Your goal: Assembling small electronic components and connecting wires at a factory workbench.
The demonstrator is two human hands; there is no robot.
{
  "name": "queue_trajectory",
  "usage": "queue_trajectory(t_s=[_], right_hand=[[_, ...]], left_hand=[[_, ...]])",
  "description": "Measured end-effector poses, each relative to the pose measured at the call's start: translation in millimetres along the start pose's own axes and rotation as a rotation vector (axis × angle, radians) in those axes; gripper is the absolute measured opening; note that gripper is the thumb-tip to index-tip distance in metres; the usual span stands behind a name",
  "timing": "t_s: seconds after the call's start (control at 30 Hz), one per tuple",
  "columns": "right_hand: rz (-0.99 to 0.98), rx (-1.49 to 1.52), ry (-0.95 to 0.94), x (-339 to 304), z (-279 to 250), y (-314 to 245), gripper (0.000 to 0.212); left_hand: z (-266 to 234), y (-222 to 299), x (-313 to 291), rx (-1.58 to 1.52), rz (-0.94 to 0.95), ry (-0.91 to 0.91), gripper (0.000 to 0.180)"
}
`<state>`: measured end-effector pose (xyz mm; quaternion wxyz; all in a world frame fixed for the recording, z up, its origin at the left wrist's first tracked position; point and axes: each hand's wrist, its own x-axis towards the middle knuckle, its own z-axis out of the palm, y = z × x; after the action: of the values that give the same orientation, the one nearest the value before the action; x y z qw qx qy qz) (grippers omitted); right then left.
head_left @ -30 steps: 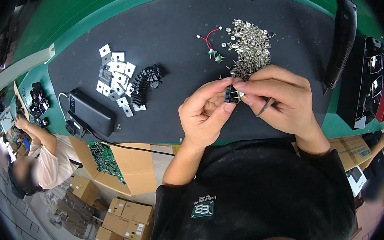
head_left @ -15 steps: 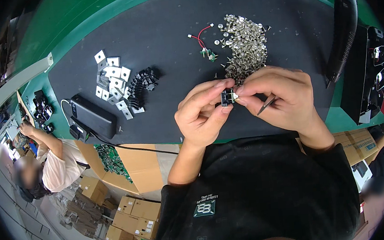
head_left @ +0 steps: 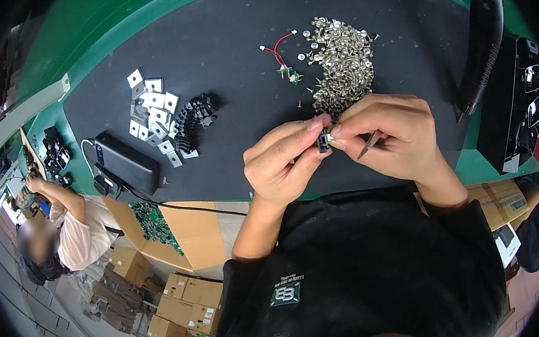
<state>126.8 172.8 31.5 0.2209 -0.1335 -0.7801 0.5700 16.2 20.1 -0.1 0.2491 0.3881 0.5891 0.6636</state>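
Note:
My left hand (head_left: 279, 166) pinches a small black plastic housing (head_left: 322, 144) between thumb and fingers, over the near part of the dark mat. From the right, my right hand (head_left: 398, 134) closes its thumb and forefinger on a small pale piece (head_left: 329, 138) against the housing; its exact kind is too small to tell. A dark pointed tool, like tweezers (head_left: 369, 145), is tucked in the right hand, its tip toward the lower left. Just beyond the fingers spreads a heap of silvery screws (head_left: 344, 61).
On the mat (head_left: 229, 57) lie square metal plates (head_left: 155, 100), black plastic pieces (head_left: 193, 119), and small green boards (head_left: 289, 74) with red wires. A black power bank (head_left: 127, 164) with a cable sits left. A black ribbed tube (head_left: 482, 37) stands right. Another person (head_left: 75, 231) works far left.
The black housing has been turned slightly in my fingers, showing a different side. Both hands stay together in nearly the same place. The whole view has shifted slightly.

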Motion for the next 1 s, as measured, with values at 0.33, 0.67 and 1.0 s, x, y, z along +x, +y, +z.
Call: queue_trajectory(t_s=[0.33, 0.67, 1.0], right_hand=[[0.043, 0.011, -0.051, -0.4, -0.2, 0.2, 0.020], [0.028, -0.124, -0.082, 1.6, -1.4, 0.6, 0.033], [-0.043, -0.366, -0.259, -3.8, 4.8, -7.4, 0.039]], left_hand=[[2.4, -0.1, 1.6, -0.041, 0.014, 0.013, 0.030], [1.9, 10.9, -10.3, -0.611, -0.326, 0.290, 0.021], [-7.9, 14.9, -19.9, -0.462, -0.329, 0.221, 0.017]])
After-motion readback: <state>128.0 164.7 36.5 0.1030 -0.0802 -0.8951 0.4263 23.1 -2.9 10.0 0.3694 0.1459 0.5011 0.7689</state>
